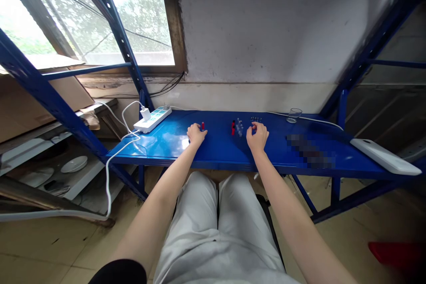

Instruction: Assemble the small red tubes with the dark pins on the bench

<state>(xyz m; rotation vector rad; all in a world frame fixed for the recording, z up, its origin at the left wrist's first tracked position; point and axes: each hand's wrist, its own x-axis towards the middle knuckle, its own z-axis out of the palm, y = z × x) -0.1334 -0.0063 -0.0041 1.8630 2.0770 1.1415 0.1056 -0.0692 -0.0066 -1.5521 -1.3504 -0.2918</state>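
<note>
On the left part of the blue tabletop [179,131], my left hand [196,134] has its fingers closed around a small red cylinder [203,126], whose top end shows upright. My right hand [258,136] is curled in a pinch, thumb toward the fingertips; whatever lies between them is too small to name. Between my hands stand several small red pieces [233,128] with dark tops, beside a cluster of small clear pieces [238,127]. Just beyond my right fingers is a group of tiny upright pieces [256,120], partly hidden by the hand.
A white power strip [153,120] with a plug and cable lies at the left end. To the right are a clear glass [294,115], a blurred dark object [309,151] and a white flat object [384,156]. Blue posts [115,22] frame the table; a wall stands behind.
</note>
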